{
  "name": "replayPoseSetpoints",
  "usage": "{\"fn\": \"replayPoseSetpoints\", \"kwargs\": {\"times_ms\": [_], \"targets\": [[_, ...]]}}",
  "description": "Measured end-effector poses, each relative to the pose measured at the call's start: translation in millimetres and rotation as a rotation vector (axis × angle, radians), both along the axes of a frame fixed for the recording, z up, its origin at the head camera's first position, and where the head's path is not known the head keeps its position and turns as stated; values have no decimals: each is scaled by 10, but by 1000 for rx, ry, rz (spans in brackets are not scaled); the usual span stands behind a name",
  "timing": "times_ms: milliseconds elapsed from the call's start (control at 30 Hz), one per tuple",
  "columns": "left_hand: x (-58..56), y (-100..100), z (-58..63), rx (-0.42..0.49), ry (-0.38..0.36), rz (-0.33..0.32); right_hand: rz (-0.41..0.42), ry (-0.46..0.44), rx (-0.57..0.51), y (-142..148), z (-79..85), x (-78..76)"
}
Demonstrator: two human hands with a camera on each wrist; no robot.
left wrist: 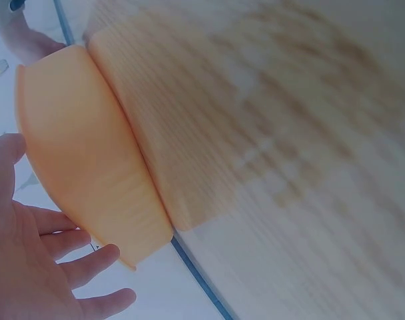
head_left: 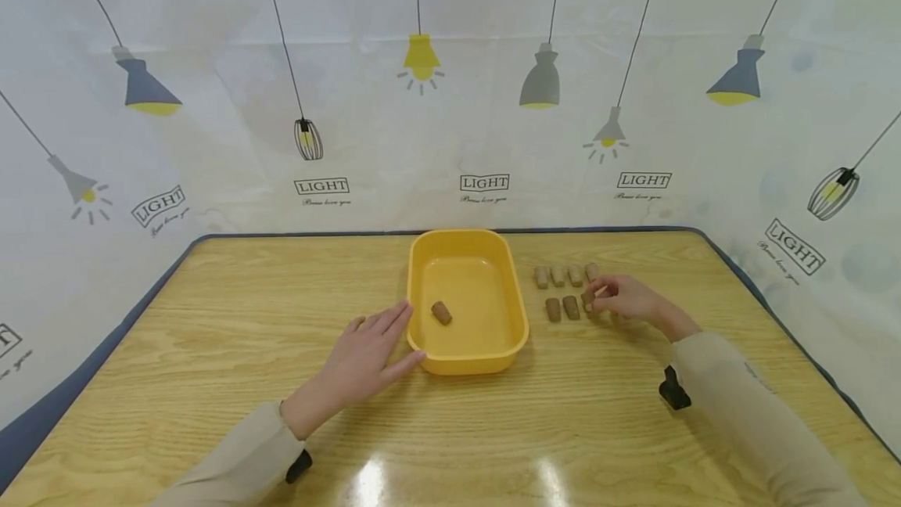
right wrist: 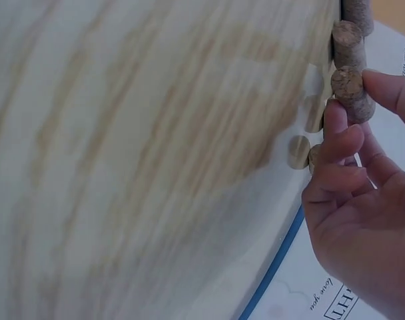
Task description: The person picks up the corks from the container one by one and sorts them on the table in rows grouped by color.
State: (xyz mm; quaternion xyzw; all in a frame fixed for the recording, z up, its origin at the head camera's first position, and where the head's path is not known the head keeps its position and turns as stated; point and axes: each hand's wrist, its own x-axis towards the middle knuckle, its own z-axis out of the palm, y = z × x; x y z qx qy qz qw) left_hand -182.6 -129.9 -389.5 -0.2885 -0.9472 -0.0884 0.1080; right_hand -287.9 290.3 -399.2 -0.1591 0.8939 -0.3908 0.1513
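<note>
My right hand [head_left: 625, 297] pinches a brown cork stopper [right wrist: 350, 88] between thumb and fingers, at the right end of the near row of corks. Two more corks of that row, one of them a cork [head_left: 553, 309] at its left end, stand beside it. Behind them runs a far row with several corks [head_left: 558, 276]. My left hand [head_left: 362, 354] rests with straight, spread fingers against the left side of a yellow plastic tub [head_left: 468, 366]. Inside the tub lies a single cork [head_left: 441, 312] on its side.
The wooden table [head_left: 281, 288] ends at a blue edge in front of a light curtain [head_left: 450, 139] printed with lamps. Black straps [head_left: 674, 390] sit under both sleeves. The tub stands between the left hand and the cork rows.
</note>
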Motion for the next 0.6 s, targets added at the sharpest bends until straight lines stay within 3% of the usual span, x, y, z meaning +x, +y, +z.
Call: {"fn": "replayPoseSetpoints", "kwargs": {"times_ms": [600], "targets": [[-12,2,-17,-5,2,9,-50,-3,59,-9,-63,-2]]}}
